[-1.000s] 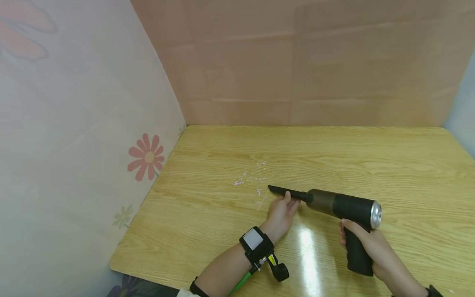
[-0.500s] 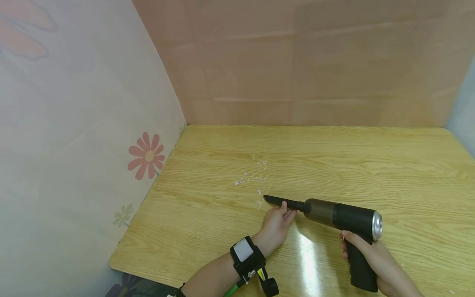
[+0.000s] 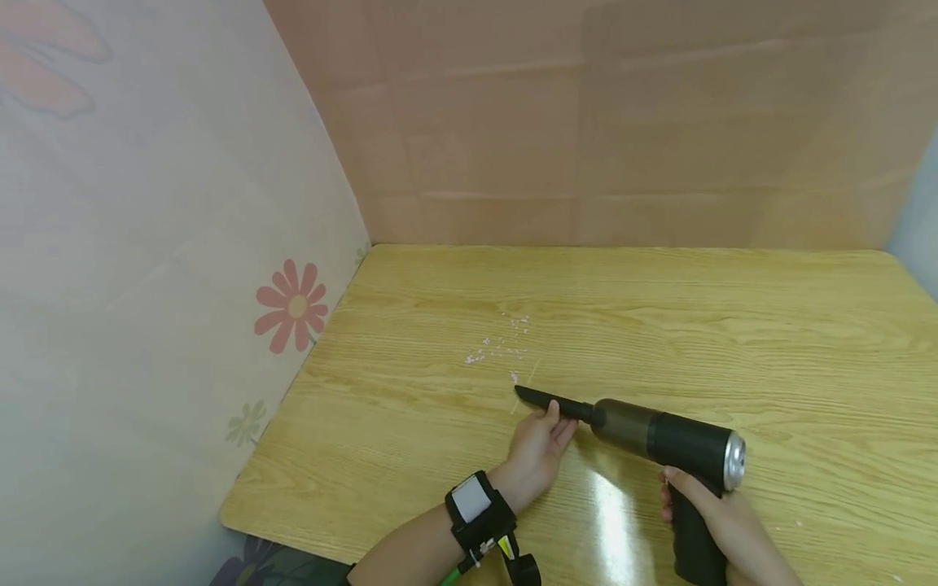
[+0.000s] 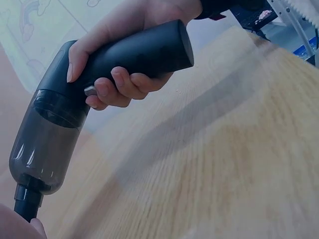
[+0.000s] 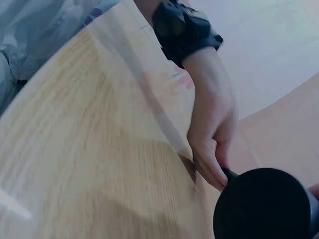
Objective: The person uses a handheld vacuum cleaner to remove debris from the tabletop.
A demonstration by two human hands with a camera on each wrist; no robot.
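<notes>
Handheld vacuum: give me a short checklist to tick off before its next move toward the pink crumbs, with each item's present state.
1. Right hand grips the pistol handle of the handheld vacuum: ok.
2. Left hand holds the crevice nozzle from below: ok.
3. Nozzle tip pointed at the pink crumbs: ok, with its tip next to the closest crumb.
4. Nozzle seated in the translucent dust cup: ok, as far as the left wrist view shows.
5. Motor running: cannot tell; a right-hand finger lies by a small silver button.
6. Wooden table bare between tip and crumbs: ok.
</notes>
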